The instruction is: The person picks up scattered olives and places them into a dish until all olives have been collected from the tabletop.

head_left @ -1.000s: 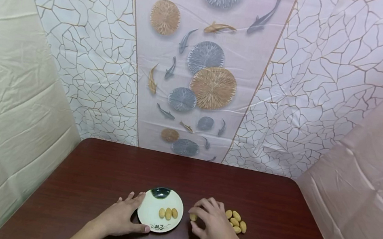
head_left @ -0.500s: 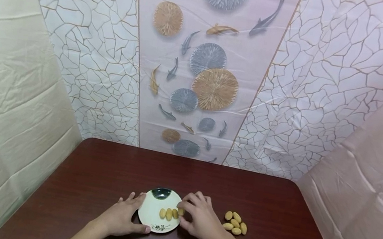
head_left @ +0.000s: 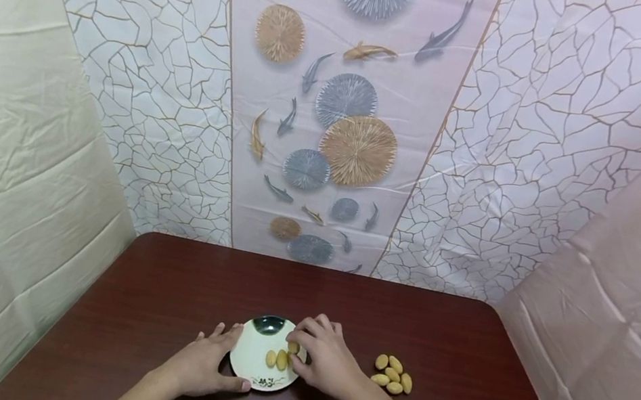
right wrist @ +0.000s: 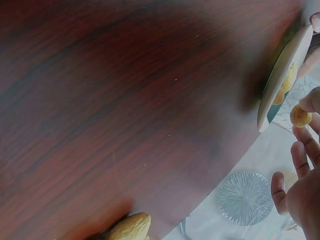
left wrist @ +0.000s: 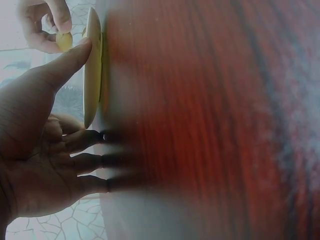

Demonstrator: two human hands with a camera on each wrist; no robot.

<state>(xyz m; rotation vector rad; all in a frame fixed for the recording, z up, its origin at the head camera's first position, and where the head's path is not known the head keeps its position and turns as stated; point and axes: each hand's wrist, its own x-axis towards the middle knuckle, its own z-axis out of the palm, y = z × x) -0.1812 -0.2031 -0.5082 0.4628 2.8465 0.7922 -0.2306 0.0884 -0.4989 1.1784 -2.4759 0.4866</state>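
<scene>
A small round plate (head_left: 253, 357), cream with a dark green patch and a floral print, sits on the table. My left hand (head_left: 204, 363) rests at its left side, fingers spread, the thumb touching the rim. Above the plate's right part, my right hand (head_left: 327, 358) pinches a wrinkled yellow-brown oval piece (right wrist: 300, 116) between thumb and fingertips. Other oval pieces (head_left: 281, 359) lie on the plate side by side, partly hidden by the right fingers. The left wrist view shows the pinched oval piece (left wrist: 64, 41) held clear of the plate.
To the right of my right hand, a loose pile of several oval pieces (head_left: 393, 374) lies on the dark red-brown table (head_left: 185, 290). A patterned cloth (head_left: 358, 151) hangs behind the table, and pale cloth stands along both sides.
My right hand has moved left from beside the pile to above the plate, carrying the pinched oval piece. My left hand stays at the plate's left side.
</scene>
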